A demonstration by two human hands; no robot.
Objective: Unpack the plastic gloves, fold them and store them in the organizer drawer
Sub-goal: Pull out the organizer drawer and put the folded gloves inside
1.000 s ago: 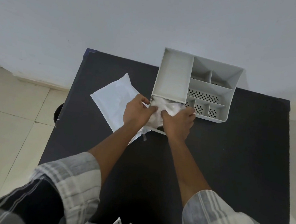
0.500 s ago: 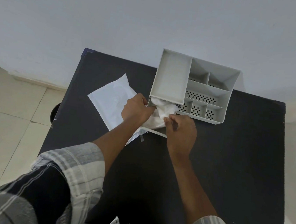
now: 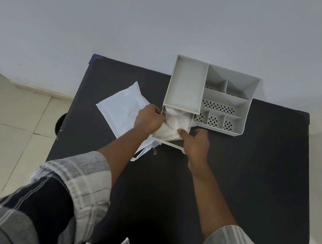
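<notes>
The plastic gloves [image 3: 172, 126] already lie bunched in the pulled-out drawer [image 3: 169, 142] of the organizer [image 3: 188, 85] near the tabletop's [image 3: 250, 171] far edge. The left hand [image 3: 149, 119] presses them down; the right hand [image 3: 196, 142] grips the drawer front. The emptied packet [image 3: 122, 107] lies beside. Closing the drawer seems left.

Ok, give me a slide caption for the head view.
Both hands, left hand and right hand, press plastic gloves into the open organizer drawer on a dark table.

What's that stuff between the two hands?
In the head view, crumpled plastic gloves lie between the left hand and right hand, sitting in the organizer's pulled-out drawer.
</notes>
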